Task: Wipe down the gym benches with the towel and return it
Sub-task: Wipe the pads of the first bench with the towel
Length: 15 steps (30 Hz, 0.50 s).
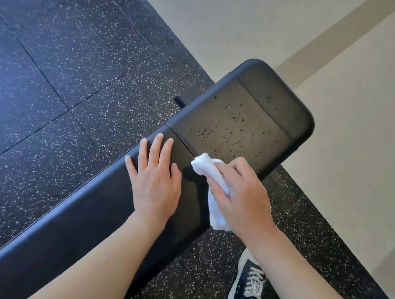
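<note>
A black padded gym bench (pixel 241 119) runs diagonally from the lower left to the upper right, its far pad dotted with water droplets. My left hand (pixel 155 181) lies flat on the bench pad, fingers straight and spread. My right hand (pixel 242 198) grips a bunched white towel (pixel 208 168) and holds it against the pad just below the seam between the two pads. Part of the towel hangs out under my palm over the bench's right edge.
Black speckled rubber floor tiles (pixel 65 74) surround the bench. A beige wall (pixel 365 118) stands close behind the bench's far end. My foot in a dark sneaker (pixel 249 284) with white laces stands on the floor to the right of the bench.
</note>
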Tool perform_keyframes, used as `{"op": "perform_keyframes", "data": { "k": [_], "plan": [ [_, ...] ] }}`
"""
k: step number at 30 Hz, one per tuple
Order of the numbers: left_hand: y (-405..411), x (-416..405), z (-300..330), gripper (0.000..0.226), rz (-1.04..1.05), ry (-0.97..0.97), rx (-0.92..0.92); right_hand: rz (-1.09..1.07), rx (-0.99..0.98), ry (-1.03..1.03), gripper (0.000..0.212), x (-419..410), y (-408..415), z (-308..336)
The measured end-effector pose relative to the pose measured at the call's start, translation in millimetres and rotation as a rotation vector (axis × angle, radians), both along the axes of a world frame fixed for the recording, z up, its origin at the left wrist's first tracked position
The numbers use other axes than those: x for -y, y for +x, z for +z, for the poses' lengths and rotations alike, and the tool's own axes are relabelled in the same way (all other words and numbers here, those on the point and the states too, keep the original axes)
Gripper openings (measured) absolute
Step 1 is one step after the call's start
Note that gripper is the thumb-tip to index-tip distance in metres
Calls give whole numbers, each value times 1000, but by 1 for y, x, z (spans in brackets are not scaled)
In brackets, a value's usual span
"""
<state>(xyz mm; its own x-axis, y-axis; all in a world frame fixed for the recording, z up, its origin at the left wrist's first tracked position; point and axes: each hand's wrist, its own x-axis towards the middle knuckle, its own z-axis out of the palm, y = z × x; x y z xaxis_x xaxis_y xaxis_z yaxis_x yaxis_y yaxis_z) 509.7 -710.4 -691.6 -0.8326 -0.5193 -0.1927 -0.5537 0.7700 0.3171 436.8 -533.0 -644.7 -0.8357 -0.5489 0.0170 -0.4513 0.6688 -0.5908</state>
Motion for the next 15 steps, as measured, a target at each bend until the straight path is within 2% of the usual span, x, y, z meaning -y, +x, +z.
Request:
{"op": "perform_keyframes", "data": {
  "k": [3, 9, 15],
  "plan": [
    [-7, -25, -9, 69, 121, -15, -1, 71, -27, -26, 16, -10, -38, 4],
    [-4, -28, -26, 72, 127, -133, -43, 257, -88, 20, 24, 12, -68, -27],
    [-5, -27, -37, 74, 127, -187, -64, 202, -279, 27, 24, 76, -83, -60]
  ]
}}
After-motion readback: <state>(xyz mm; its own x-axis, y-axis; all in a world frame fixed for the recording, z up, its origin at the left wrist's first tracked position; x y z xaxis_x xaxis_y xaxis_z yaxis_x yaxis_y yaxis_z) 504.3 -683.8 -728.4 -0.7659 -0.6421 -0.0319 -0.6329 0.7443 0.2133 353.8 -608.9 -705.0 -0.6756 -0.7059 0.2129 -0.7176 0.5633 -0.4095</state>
